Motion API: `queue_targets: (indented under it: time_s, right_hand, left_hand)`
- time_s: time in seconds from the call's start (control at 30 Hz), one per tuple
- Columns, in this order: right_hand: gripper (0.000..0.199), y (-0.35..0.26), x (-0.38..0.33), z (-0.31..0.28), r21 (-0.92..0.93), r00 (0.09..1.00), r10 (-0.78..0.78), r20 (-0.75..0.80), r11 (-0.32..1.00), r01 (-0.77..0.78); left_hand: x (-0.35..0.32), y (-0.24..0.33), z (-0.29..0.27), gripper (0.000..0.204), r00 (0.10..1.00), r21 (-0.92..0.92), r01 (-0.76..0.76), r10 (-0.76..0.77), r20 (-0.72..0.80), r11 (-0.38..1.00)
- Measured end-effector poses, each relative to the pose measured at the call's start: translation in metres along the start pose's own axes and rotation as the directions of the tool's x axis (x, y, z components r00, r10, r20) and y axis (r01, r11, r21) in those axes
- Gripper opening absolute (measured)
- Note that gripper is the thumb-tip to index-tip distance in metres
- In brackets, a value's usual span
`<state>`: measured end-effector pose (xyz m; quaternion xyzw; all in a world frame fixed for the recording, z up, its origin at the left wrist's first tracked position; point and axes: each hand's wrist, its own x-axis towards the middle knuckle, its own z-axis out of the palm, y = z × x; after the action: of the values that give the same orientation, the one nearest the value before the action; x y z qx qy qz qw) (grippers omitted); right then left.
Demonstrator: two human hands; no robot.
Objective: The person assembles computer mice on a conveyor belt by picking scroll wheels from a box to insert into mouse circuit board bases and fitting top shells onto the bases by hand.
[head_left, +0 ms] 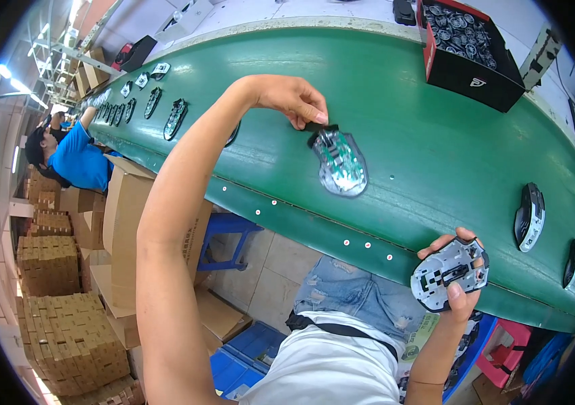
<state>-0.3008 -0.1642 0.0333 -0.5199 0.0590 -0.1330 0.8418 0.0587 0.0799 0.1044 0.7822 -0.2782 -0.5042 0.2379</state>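
Note:
With pinched fingers, my left hand [289, 98] grips the dark front end of a computer mouse base [341, 164] over the green belt. The base carries a green circuit board and looks slightly blurred; whether it touches the belt I cannot tell. Near the belt's front edge, my right hand [461, 301] is closed around a mouse top shell [441, 280]. Its grey inner side faces up, with my thumb across the lower edge and fingers behind the far edge. Partly behind my left forearm lies another dark mouse part [233, 133].
Along the green conveyor belt [267, 54], mouse bases [175, 119] line the left, and mouse shells [530, 217] lie right. A black box [473, 84] of small parts stands far right. Cartons [122, 223], a blue stool [223, 236] and a co-worker in blue [79, 158] are left.

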Motion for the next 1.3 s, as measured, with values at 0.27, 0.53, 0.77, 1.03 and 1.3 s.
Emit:
queue_targets:
  time_s: [0.27, 0.53, 0.77, 1.03, 1.3]
  right_hand:
    - [0.083, 0.000, 0.000, -0.001, 0.020, 1.000, 0.015, -0.018, 1.000, -0.014]
    - [0.079, -0.004, 0.001, -0.002, 0.107, 0.998, 0.058, -0.016, 0.993, -0.056]
    - [0.076, -0.003, 0.001, -0.001, 0.155, 0.996, 0.091, -0.008, 0.984, -0.089]
    - [0.076, -0.001, -0.001, -0.005, 0.159, 0.996, 0.085, -0.008, 0.984, -0.083]
    - [0.076, -0.005, 0.001, -0.003, 0.157, 0.992, 0.118, -0.041, 0.981, -0.111]
  left_hand:
    - [-0.011, 0.016, 0.043, 0.061, 0.924, 0.444, -0.099, 0.248, -0.292, 0.891]
    - [-0.039, 0.007, 0.092, 0.028, 0.762, 0.249, -0.245, 0.345, -0.548, 0.937]
    - [-0.022, -0.014, 0.152, 0.052, 0.481, 0.403, -0.213, 0.455, -0.750, 0.890]
    - [0.029, 0.021, 0.153, 0.045, 0.490, 0.505, -0.422, 0.659, -0.571, 0.752]
    - [0.045, 0.029, 0.161, 0.035, 0.432, 0.450, -0.525, 0.682, -0.590, 0.722]
